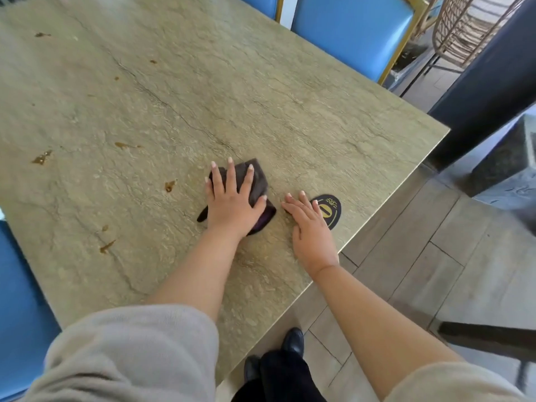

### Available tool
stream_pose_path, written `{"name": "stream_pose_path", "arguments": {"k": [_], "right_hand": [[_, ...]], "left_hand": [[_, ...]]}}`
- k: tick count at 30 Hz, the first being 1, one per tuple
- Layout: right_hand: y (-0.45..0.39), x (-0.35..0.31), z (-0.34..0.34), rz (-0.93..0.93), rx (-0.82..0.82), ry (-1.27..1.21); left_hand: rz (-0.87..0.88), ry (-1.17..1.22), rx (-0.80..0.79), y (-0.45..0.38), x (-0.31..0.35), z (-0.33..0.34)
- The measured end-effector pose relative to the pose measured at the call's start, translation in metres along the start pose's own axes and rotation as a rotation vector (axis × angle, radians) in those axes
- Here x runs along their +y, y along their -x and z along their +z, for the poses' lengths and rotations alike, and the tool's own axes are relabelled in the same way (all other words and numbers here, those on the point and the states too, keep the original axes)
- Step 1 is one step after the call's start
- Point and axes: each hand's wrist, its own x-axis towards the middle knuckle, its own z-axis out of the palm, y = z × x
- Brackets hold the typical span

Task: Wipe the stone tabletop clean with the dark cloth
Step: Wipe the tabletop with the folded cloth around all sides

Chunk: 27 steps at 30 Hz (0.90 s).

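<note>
The stone tabletop point(179, 91) is greenish-grey with dark veins. Several brown stains mark its left half, one point(42, 157) near the left edge and one point(169, 185) just left of the cloth. The dark cloth point(257, 177) lies crumpled near the table's right edge. My left hand point(233, 200) presses flat on top of it with fingers spread. My right hand point(309, 227) rests flat on the bare stone to the right of the cloth, fingers together, holding nothing.
A black and gold round sticker point(330, 211) sits by the right edge, partly under my right fingers. Blue chairs point(351, 30) stand at the far side and another point(20, 309) at the left. A dark pillar point(487, 82) rises to the right over tiled floor.
</note>
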Motion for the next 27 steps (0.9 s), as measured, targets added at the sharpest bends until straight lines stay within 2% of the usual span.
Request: {"name": "stream_pose_path", "arguments": {"k": [3,6,10,12,14,18,20,22,27], "right_hand": [[0.0,0.002,0.0,0.007,0.007,-0.023],[0.0,0.003,-0.001,0.004,0.01,-0.025],[0.003,-0.005,-0.001,0.002,-0.008,0.062],[0.007,-0.012,0.003,0.011,-0.01,0.109],[0.015,-0.025,0.011,0.061,0.022,0.107],[0.045,-0.061,0.038,0.197,0.101,0.063],[0.057,-0.078,0.051,0.251,0.132,0.047],[0.065,-0.093,0.061,0.284,0.184,0.019],[0.095,-0.132,0.085,0.386,0.278,-0.061]], "left_hand": [[0.132,0.094,0.087,0.022,0.002,0.004],[0.29,0.218,0.12,0.092,0.004,0.013],[0.472,0.192,0.085,0.189,-0.018,0.024],[0.534,0.178,0.094,0.191,-0.052,0.024],[0.455,0.175,0.102,0.166,-0.083,0.023],[0.127,0.179,0.165,0.097,-0.105,0.013],[0.088,0.203,0.156,0.084,-0.101,0.014],[0.181,0.212,0.161,0.1,-0.101,0.016],[0.597,0.144,0.075,0.218,-0.14,0.032]]}}
